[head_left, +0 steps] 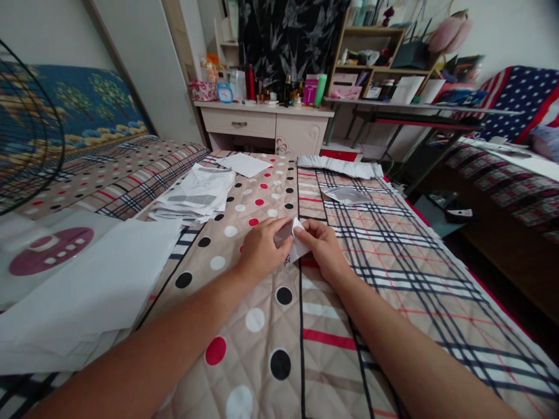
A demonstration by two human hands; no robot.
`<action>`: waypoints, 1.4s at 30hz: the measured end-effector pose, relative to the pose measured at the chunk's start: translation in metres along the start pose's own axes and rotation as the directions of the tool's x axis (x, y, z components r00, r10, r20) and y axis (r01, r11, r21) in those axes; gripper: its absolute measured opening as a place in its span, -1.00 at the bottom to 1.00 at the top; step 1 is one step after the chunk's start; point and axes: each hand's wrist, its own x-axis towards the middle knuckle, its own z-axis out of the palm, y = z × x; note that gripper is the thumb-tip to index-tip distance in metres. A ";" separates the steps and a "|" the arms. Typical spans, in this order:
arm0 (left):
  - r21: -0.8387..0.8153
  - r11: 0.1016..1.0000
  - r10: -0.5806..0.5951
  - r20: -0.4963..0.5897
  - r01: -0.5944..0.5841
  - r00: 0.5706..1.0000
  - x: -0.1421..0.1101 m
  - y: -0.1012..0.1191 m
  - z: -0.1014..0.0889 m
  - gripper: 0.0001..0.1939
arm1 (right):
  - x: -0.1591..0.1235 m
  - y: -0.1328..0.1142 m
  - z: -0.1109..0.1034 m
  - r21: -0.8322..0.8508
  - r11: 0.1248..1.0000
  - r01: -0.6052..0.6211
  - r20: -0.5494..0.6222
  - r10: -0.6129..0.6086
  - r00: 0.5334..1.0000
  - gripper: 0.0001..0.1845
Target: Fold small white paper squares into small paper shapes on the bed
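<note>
Both my hands meet over a small folded piece of white paper point(293, 247) that lies on the quilted bedspread point(393, 273) in the middle of the view. My left hand point(262, 247) pinches the paper's left side with its fingers curled. My right hand point(321, 244) presses and pinches the right side, fingertips at the paper's top corner. Dark print shows on the paper's lower edge. Most of the paper is hidden under my fingers.
A stack of printed sheets point(196, 195) and a single white sheet point(244, 164) lie further up the bed. Large white sheets point(96, 279) lie at left, a crumpled paper point(347, 195) at right. A fan grille point(26, 128), a cluttered dresser point(262, 119) and a desk point(414, 110) stand beyond.
</note>
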 end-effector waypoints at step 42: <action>0.040 0.992 0.124 -0.076 -0.121 0.989 -0.003 0.004 -0.006 -0.75 | -0.001 0.001 0.003 -0.253 0.963 0.096 -0.086 -0.121 0.989 -0.72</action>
